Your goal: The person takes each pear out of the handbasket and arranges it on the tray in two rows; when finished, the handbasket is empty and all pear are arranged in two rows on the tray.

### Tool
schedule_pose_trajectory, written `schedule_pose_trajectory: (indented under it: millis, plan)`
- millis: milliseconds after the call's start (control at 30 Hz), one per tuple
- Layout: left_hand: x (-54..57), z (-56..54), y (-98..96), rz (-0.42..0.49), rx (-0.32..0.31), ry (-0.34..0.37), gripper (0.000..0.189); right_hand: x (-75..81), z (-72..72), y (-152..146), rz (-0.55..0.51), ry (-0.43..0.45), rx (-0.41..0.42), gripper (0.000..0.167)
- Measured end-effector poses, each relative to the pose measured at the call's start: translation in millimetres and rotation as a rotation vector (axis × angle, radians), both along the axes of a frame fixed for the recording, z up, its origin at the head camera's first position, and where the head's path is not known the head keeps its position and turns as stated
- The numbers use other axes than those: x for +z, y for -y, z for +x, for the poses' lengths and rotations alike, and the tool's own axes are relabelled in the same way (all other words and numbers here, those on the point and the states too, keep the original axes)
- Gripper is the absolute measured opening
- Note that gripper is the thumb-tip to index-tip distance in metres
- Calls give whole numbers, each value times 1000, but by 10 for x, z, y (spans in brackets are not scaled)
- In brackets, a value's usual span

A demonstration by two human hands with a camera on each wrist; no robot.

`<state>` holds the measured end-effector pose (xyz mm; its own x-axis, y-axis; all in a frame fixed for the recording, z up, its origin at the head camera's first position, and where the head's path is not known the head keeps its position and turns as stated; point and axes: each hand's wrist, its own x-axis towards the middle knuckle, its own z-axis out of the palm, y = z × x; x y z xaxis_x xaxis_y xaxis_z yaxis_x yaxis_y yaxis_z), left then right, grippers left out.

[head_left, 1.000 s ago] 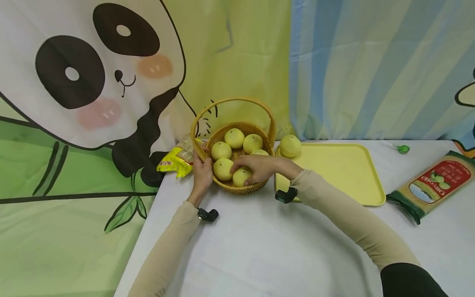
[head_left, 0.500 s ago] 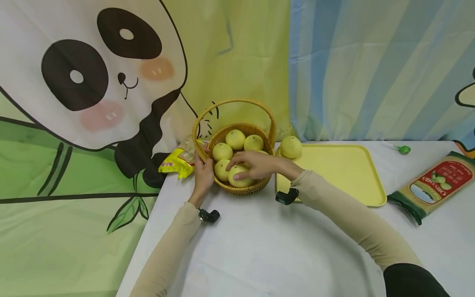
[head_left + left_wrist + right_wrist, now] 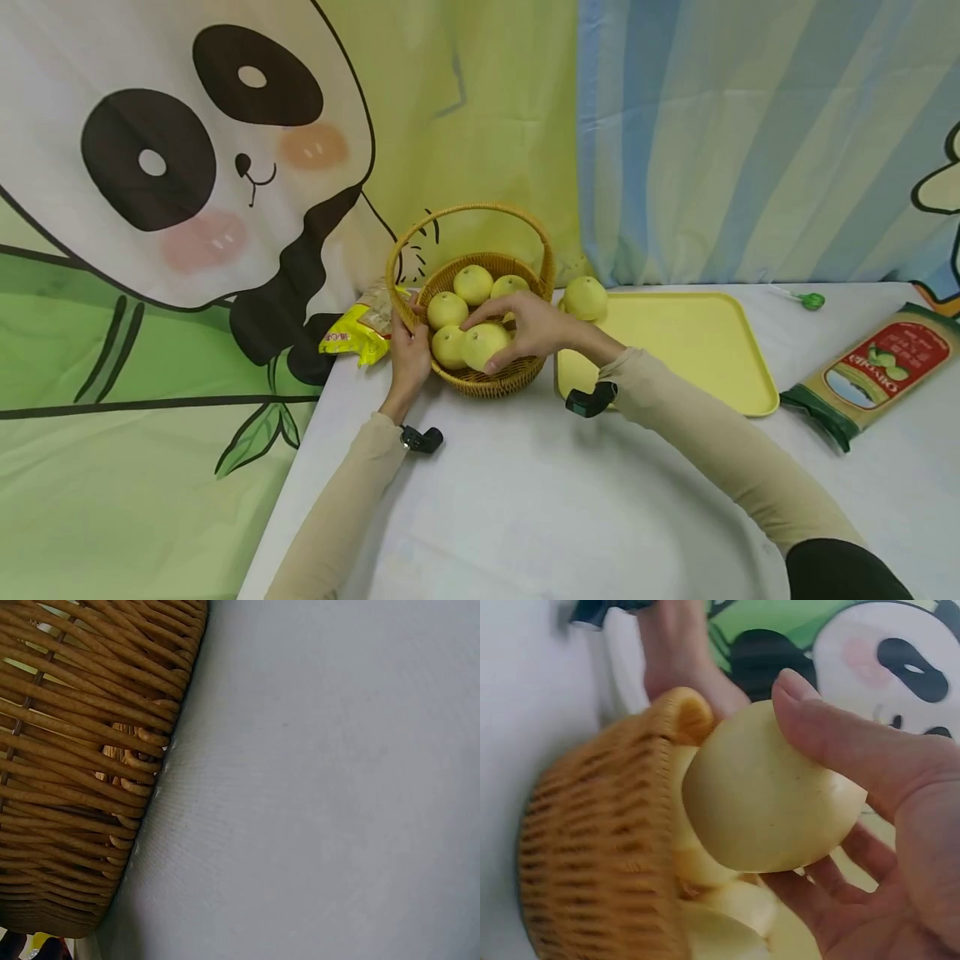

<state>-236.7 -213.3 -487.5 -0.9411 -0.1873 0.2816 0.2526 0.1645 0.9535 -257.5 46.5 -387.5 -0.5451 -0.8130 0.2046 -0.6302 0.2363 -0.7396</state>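
Note:
In the head view, a woven wicker basket (image 3: 498, 385) with a tall arched handle holds several round pale yellow-green fruits (image 3: 472, 284). My left hand (image 3: 410, 360) grips the basket's left rim at the handle's base, some fingers hidden behind it. At the basket's front right, my right hand (image 3: 536, 327) holds one fruit (image 3: 483, 347) between thumb and fingers. The right wrist view shows this fruit (image 3: 772, 791) raised at the rim, thumb on one side and fingers on the other. Only the basket's woven wall (image 3: 82, 750) and white cloth appear in the left wrist view.
Right of the basket lies a yellow tray (image 3: 682, 350), with one more fruit (image 3: 585, 298) at its back-left corner. A yellow snack bag (image 3: 356, 333) is behind my left hand. Farther right are a green lollipop (image 3: 812, 301) and a green-and-red packet (image 3: 877, 375). Printed curtains close off the back.
My right hand has taken hold of a front fruit and lifted it slightly out of the pile. The left hand has stayed on the basket's rim.

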Motion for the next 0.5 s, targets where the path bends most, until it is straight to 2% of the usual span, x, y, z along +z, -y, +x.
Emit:
schedule_pose_trajectory:
  millis: [100,233,367,500]
  plan:
    - [0,-11,-5,5,-4,8,39,95,-18,-176,-63,37,-44,61]
    - [40,-3,-12,7,2,39,37,217,-40,-474,-89,89,-114,60]
    - [172,66,-38,17,-9,57,36,278,-66,-784,-131,145,-178,59]
    - [271,140,-78,28,-16,56,38,270,-98,-1092,-137,159,-259,58]
